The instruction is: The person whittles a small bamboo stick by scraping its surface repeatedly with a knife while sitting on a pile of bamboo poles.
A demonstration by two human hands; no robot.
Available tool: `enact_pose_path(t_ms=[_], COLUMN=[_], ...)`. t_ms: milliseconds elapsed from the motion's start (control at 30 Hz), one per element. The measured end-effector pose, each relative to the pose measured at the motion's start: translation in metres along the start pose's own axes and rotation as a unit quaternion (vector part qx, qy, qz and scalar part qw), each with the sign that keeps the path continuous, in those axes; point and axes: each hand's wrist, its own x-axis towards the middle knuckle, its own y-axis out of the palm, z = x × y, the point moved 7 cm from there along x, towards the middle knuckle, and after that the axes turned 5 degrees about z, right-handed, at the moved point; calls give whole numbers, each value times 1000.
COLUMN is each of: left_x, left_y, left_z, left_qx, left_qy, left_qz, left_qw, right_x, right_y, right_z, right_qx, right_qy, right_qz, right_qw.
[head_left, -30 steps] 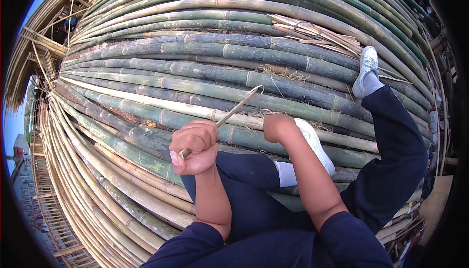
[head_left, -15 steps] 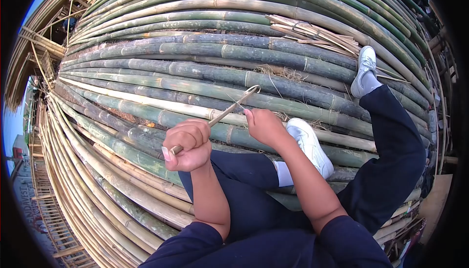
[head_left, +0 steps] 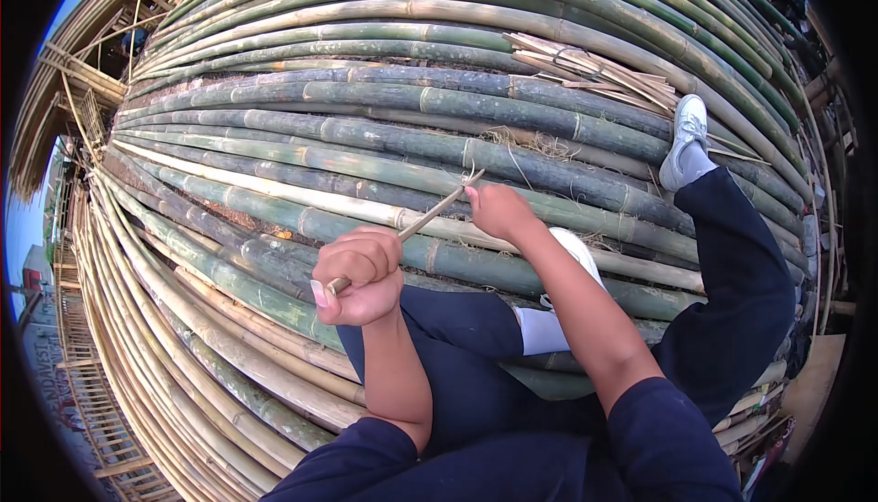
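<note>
The left hand is closed in a fist around a slender bamboo stick, its near end protruding beside the thumb. The stick slants up and away from the fist, over the laid bamboo poles, and its far end reaches the thumb of the right hand. The fingers of the right hand are curled closed; whether they pinch a thin strand at the tip cannot be told, as the knuckles hide the inner side.

Change noted: one second ago the right hand was lower and apart from the tip, which ended in a visible curl. Half a second ago it was closer, with a fine strand running between tip and thumb. It has now moved up to the tip itself, and less of the curl shows. The left hand has hardly shifted. In my judgement, the left serves as the steady hold, while the handling is concentrated at the far end.

Surroundings: fibrous shavings lie on the poles beyond the right hand. Farther off, a bundle of split strips lies near a white shoe.
</note>
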Motion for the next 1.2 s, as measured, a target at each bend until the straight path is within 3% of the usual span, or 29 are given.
enact_pose_path(t_ms=[133,167,233,300,367,533,600,733,800,933,1000,1033,1100,1200], left_x=[3,2,2,2,3,3,4,4,5,5,5,6,4,4], left_y=[1,0,3,5,3,4,6,6,5,6,7,6,2,-5], left_z=[1,1,1,0,1,2,3,2,3,2,3,2,1,0], left_qx=[-2,0,-3,-1,2,1,-1,-3,-4,-5,-4,-1,-4,-12], left_qy=[1,1,3,4,8,2,2,4,7,5,5,1,0,-3], left_qz=[7,5,16,21,25,23,20,20,22,22,19,19,17,6], left_qw=[1000,1000,1000,1000,1000,1000,1000,1000,1000,1000,1000,1000,1000,1000], right_x=[-35,-37,-30,-7,10,-16,-23,3,11,-8,-18,-12,10,28], right_y=[-14,-12,-5,7,9,-11,-7,28,26,-3,-3,5,30,38], right_z=[37,36,25,-13,-29,6,10,-41,-49,-11,14,7,-37,-62], right_qx=[36,47,61,48,52,35,69,76,78,30,92,91,88,155], right_qy=[-14,-11,-8,59,42,30,12,80,59,39,-70,-72,26,7], right_qz=[9,-25,-60,-52,-39,-8,-44,-52,-88,-64,-80,-80,-122,-114], right_qw=[999,999,996,996,997,999,997,993,991,997,990,990,988,981])
